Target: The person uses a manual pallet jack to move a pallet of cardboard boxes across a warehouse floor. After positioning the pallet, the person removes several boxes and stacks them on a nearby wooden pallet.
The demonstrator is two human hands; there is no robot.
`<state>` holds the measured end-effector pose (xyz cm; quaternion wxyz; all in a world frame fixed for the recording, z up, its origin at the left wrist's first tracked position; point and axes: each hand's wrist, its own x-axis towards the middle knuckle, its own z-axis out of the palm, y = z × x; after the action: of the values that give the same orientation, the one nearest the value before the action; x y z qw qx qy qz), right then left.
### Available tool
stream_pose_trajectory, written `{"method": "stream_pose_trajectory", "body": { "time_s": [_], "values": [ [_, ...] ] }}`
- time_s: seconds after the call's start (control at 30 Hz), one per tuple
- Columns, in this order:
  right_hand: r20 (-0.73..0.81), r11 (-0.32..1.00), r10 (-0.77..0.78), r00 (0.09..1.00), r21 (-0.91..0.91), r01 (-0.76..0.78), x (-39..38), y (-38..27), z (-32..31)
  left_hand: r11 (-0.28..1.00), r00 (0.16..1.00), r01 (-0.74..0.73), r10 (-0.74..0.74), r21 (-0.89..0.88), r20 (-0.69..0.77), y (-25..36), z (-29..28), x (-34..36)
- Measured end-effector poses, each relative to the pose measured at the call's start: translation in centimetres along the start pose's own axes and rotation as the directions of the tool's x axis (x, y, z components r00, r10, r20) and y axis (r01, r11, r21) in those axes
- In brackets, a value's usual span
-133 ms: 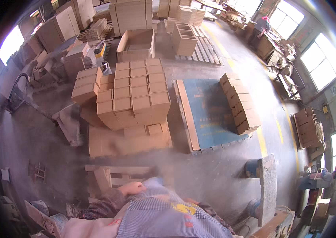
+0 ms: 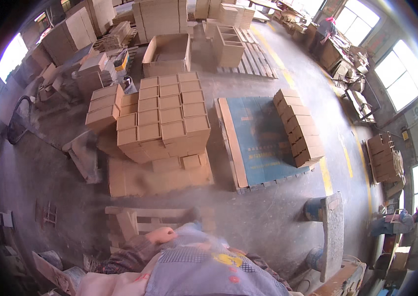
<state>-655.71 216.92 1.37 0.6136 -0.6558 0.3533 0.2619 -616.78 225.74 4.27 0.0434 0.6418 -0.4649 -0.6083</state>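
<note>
My left hand (image 2: 162,235) rests at the upper left edge of the blue-grey checked apron (image 2: 194,269) over my lap. Its fingers look curled in, and no object shows in them. A patterned dark sleeve (image 2: 127,256) covers that forearm. Only a sliver of my right hand (image 2: 237,250) appears past the apron's right side, its fingers hidden. Just beyond my left hand lies a wooden pallet (image 2: 154,213), partly covered by my lap.
Ahead, stacked tan box-like pieces (image 2: 164,116) stand on a cardboard-topped base (image 2: 154,182). Right of them, a blue-covered pallet (image 2: 260,143) carries a row of similar pieces (image 2: 298,128). A narrow bench (image 2: 334,237) stands at right. Far off, a person (image 2: 325,28) is near the windows.
The view has shifted very slightly, so the stacks sit a little further left. My hands keep the same place on the apron.
</note>
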Motion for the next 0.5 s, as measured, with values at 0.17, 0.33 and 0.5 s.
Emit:
{"method": "stream_pose_trajectory", "body": {
  "time_s": [0.17,0.33,0.5],
  "values": [
    [-0.133,0.947,0.218,0.967,-0.211,-0.242,-0.6,-2.0,-4.0,0.977,0.980,0.197,-0.196,0.076,-0.023,-1.3,-1.9,0.8],
    [-0.127,0.919,0.080,0.989,-0.375,-0.123,-0.1,-1.1,-8.7,0.983,0.974,0.128,-0.150,-0.135,-0.170,-2.1,-1.6,2.7],
    [-0.134,0.921,-0.008,0.991,-0.387,-0.044,1.9,4.1,-14.1,0.934,0.901,0.236,-0.315,-0.270,-0.300,-5.1,0.9,6.8]
  ]
}}
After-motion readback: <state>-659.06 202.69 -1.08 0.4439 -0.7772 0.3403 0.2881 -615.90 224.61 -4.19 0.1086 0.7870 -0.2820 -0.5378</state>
